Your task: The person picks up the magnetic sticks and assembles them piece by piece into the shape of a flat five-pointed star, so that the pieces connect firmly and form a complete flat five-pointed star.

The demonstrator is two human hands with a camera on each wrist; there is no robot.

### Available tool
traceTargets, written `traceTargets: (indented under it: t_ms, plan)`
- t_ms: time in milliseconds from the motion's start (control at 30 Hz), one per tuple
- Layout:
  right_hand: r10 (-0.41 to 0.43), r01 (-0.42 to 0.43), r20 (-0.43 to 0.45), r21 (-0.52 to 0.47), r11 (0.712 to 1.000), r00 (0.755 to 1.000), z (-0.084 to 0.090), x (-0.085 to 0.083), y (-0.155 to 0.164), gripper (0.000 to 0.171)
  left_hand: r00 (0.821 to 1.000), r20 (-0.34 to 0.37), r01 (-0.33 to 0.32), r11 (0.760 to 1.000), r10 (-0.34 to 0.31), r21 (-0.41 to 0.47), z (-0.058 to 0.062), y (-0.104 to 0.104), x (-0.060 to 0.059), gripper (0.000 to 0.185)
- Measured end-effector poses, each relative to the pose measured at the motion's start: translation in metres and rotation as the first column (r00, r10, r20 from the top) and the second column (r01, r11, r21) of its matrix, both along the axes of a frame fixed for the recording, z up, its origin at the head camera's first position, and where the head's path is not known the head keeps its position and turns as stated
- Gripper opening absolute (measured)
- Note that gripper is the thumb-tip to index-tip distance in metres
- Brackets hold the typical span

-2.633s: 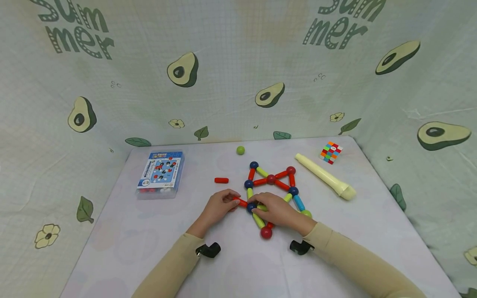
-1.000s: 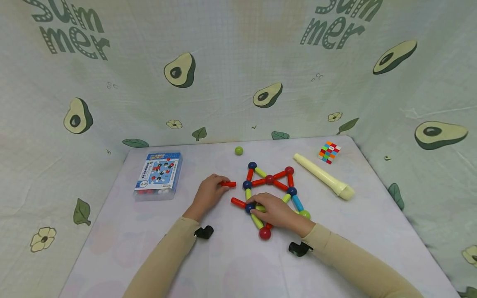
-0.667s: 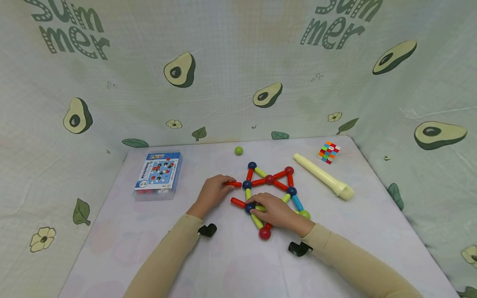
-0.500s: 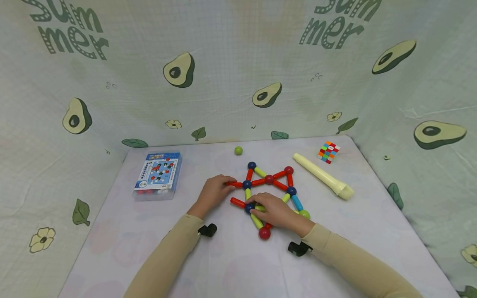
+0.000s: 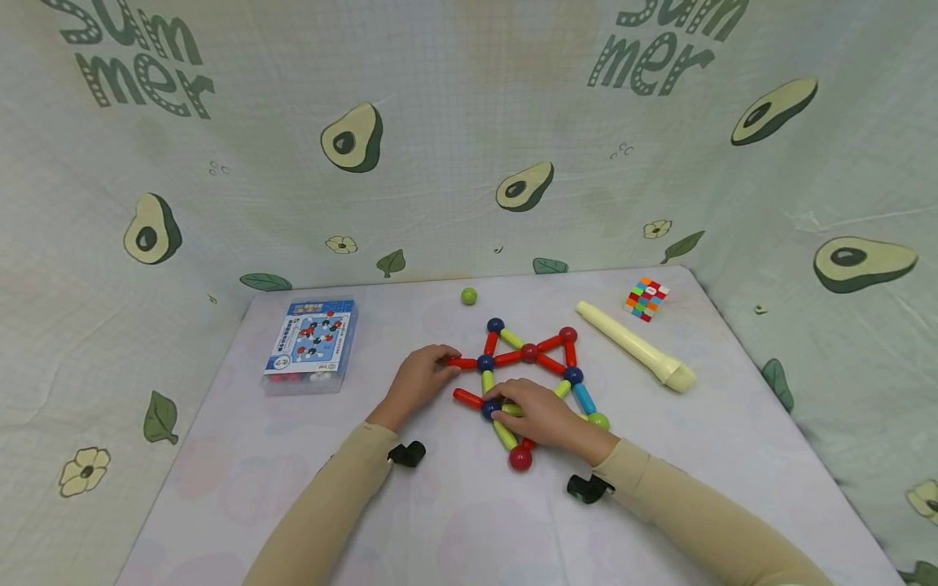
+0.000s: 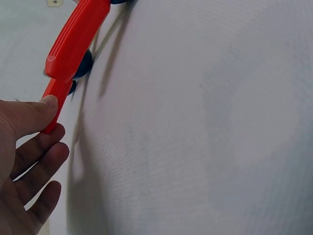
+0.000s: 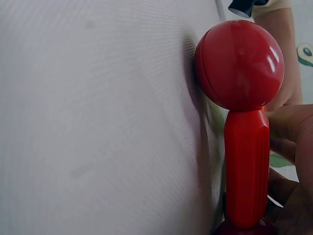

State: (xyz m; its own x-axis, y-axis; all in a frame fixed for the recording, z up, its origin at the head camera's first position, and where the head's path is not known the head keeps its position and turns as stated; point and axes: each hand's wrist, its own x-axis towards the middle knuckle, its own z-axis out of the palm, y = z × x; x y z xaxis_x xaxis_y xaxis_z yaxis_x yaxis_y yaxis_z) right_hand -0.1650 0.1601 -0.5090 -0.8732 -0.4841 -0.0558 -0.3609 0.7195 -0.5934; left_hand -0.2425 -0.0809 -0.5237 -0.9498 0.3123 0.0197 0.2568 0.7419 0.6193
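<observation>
A flat frame of coloured rods and balls [image 5: 529,355] lies mid-table. My left hand [image 5: 449,360] pinches the outer end of a short red rod [image 5: 462,362] whose other end meets a blue ball [image 5: 485,363] on the frame's left side. In the left wrist view my thumb [image 6: 34,115] presses that red rod [image 6: 54,105], with a second red rod [image 6: 78,36] above it. My right hand [image 5: 500,404] lies over the frame's lower part, fingers curled round the lower blue ball [image 5: 489,408]. A red ball [image 7: 239,63] on a red rod [image 7: 247,166] sticks out beside the right palm.
A clear box of model pieces [image 5: 311,342] sits at the left. A loose green ball [image 5: 469,296], a cream tube [image 5: 633,346] and a multicoloured cube [image 5: 646,299] lie behind and to the right. Avocado-print cloth walls enclose the table [image 5: 220,488] on three sides.
My left hand let go of the lower red rod, picked up the loose red rod and carried it right until it met the blue ball. The right hand stayed put.
</observation>
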Motion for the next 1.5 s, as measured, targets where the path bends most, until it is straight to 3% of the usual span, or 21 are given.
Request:
traceTargets:
  t_ms: [333,733,1000,1133,1500]
  plan:
    - [-0.002,0.002,0.003,-0.004,1.000,1.000,-0.001,-0.002,0.003,0.030,1.000,-0.009,-0.011,0.995,0.012,0.099,-0.005,0.000,-0.001,0.023]
    - [-0.005,0.005,0.001,0.015,1.000,1.000,-0.004,-0.005,0.004,0.030,1.000,0.031,-0.006,0.991,0.002,0.134,-0.006,0.000,-0.008,0.027]
    - [0.001,0.000,-0.002,0.017,1.000,1.000,-0.002,-0.005,0.004,0.031,0.989,0.099,-0.127,0.978,0.112,0.164,-0.005,-0.002,-0.026,0.027]
    - [0.001,-0.001,0.004,0.014,1.000,1.000,-0.001,-0.005,0.004,0.030,0.984,0.113,-0.154,0.974,0.136,0.167,-0.001,0.000,-0.038,0.029]
    - [0.023,-0.023,0.000,0.009,1.000,1.000,-0.003,-0.003,0.000,0.031,0.982,0.045,-0.186,0.983,0.185,0.009,0.012,0.016,-0.065,0.038]
